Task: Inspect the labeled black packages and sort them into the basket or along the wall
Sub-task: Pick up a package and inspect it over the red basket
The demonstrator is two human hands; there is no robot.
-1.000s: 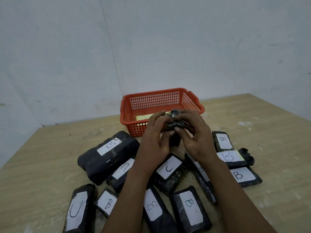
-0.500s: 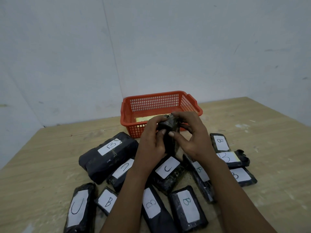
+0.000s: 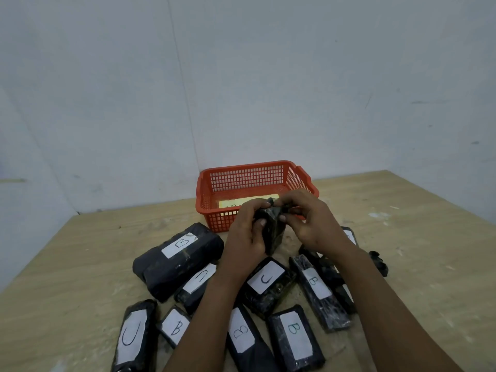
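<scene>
From where I sit, the risk runs left to right: the big package (image 3: 178, 264) marked B and the C and B parcels crowded on the wooden table (image 3: 67, 264) lie right under both forearms, so a dropped elbow could nudge them and scramble the pile; the held package (image 3: 272, 232), stood on end with its label turned out of my sight, could go to the wrong place if its letter is misread; its loose, crumpled wrap at the top might tear or slip under the picking fingers. The left hand (image 3: 245, 237) curls round the package's lower left side, thumb pressed on its near face; the right hand (image 3: 312, 221) pinches the puckered top end, fingers bent close together. The package hangs just above the table, directly in front of the red basket (image 3: 206, 208), which holds a yellow slip (image 3: 234, 203); the wall (image 3: 241, 89) stands behind, nothing yet lined along it.
</scene>
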